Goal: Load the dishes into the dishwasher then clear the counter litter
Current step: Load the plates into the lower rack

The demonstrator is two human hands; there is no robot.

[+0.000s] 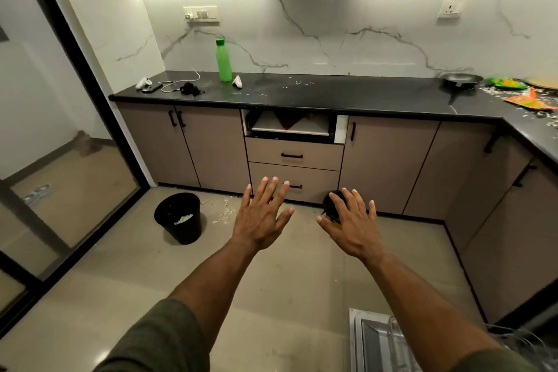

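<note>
Both hands are stretching out in front at chest height, well short of the counter (302, 93). The left hand (262, 217) is spreading its fingers wide with nothing in it, and the right hand (351, 225) is doing the same, palm down, fingers apart and empty; this is looking like a hands-shown pose rather than a reach. A dark round object (333, 201) is peeking out from behind the right fingers, apparently sitting on the floor by the drawers, though what it is I cannot tell.

The dishes are waiting far right: a black pan (462, 79) is sitting on the counter near the corner. Beside it the litter is piling up, with green and orange wrappers (524, 93) lying among white scraps. The dishwasher (380, 341) is standing open at the bottom right, its door and wire rack just showing, ready for loading. A black bin (178, 217) is standing on the floor to the left, handy for the rubbish. A green bottle (223, 60) is standing upright at the backsplash.
</note>
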